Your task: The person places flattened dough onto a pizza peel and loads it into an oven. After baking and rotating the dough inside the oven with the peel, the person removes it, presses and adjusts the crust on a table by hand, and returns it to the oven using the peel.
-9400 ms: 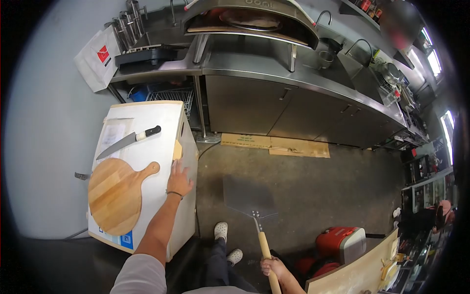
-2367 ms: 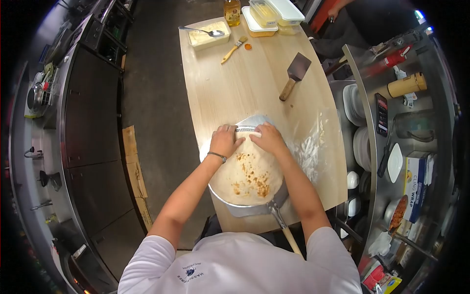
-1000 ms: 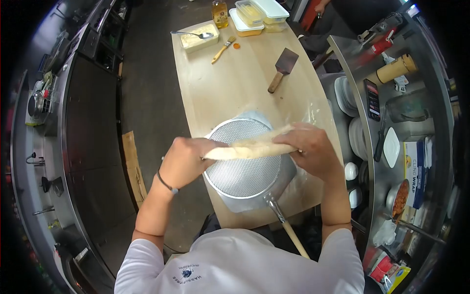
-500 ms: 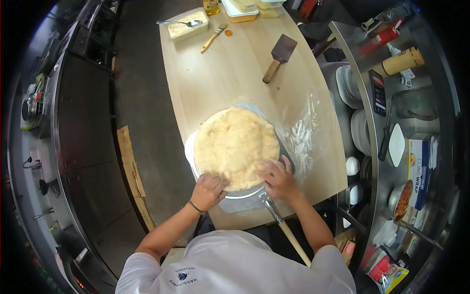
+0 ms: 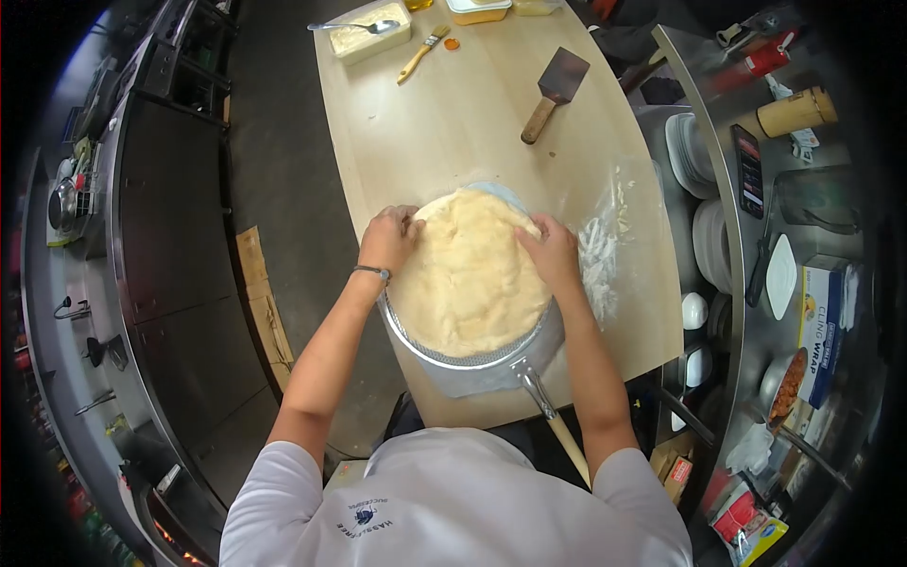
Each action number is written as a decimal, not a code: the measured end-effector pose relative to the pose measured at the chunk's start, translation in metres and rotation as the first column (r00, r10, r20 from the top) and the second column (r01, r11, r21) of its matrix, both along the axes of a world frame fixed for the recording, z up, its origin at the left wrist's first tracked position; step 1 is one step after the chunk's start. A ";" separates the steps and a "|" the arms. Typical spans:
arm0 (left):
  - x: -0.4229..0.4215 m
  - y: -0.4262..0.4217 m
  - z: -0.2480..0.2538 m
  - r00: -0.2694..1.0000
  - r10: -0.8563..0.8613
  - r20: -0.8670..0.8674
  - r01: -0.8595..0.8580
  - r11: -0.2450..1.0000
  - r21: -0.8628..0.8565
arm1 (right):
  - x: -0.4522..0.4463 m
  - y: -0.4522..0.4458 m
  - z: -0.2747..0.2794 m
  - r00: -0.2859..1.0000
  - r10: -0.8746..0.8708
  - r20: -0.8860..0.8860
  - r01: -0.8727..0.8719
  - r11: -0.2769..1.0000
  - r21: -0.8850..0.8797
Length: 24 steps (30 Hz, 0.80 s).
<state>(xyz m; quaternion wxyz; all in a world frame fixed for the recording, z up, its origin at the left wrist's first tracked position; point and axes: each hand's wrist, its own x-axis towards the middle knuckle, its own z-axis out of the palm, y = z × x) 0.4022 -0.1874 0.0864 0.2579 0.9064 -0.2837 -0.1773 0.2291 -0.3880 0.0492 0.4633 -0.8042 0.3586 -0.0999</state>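
A wide round of pale pizza dough (image 5: 468,274) lies on a round mesh pizza screen (image 5: 449,358). Under the screen is a metal pizza peel (image 5: 463,380), its wooden handle (image 5: 570,449) running back towards my right side. At the dough's far left edge, my left hand (image 5: 389,238) pinches the rim with curled fingers. Opposite it, my right hand (image 5: 553,253) grips the far right edge between thumb and fingers. A strip of bare mesh shows along the near side of the dough.
Farther up the wooden table (image 5: 453,123) lie a spatula (image 5: 556,93), a brush (image 5: 423,54) and a tub (image 5: 364,42) with a spoon (image 5: 364,26) across it. Scattered flour (image 5: 597,260) is at the right. Steel shelving (image 5: 704,312) holding plates borders the right side.
Both hands have moved from the dough's near edge to its far edge, left and right. The dough has shifted away from me on the screen, baring mesh at the near side.
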 end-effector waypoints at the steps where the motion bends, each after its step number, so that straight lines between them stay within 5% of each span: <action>1: 0.001 0.002 0.002 0.999 -0.035 -0.016 0.035 0.999 0.003 | -0.001 0.000 0.011 1.000 0.001 -0.001 -0.001 1.000 0.003; 4: 0.002 0.006 -0.001 0.995 -0.096 -0.019 0.097 0.995 0.028 | -0.007 0.001 0.030 0.974 0.073 -0.216 -0.040 0.988 0.151; 7: -0.002 0.006 -0.004 0.994 -0.098 0.046 0.097 0.995 0.029 | -0.011 0.004 0.013 0.971 0.114 -0.208 -0.107 0.993 0.044; 9: -0.009 0.007 0.000 0.993 -0.074 0.092 0.073 0.997 0.015 | -0.015 0.010 0.007 0.996 0.041 -0.075 -0.058 0.969 -0.240; 11: -0.029 0.012 0.007 0.933 -0.076 0.351 0.137 0.979 -0.152 | -0.024 0.012 0.008 0.999 0.047 -0.027 -0.053 0.950 -0.309; 15: -0.106 0.038 -0.011 0.880 -0.325 0.346 0.387 0.914 -0.125 | -0.055 0.035 0.012 0.990 0.139 0.014 -0.116 0.874 -0.472; 17: -0.139 0.045 -0.011 0.839 -0.515 0.178 0.520 0.854 0.017 | -0.073 0.055 0.020 0.971 0.225 -0.084 -0.236 0.828 -0.509; 21: -0.158 0.055 -0.013 0.867 -0.490 0.092 0.484 0.871 0.081 | -0.089 0.077 0.032 0.841 0.426 -0.333 -0.538 0.721 -0.437; 24: -0.158 0.058 -0.018 0.858 -0.500 0.123 0.492 0.866 0.091 | -0.100 0.079 0.022 0.800 0.473 -0.370 -0.592 0.725 -0.353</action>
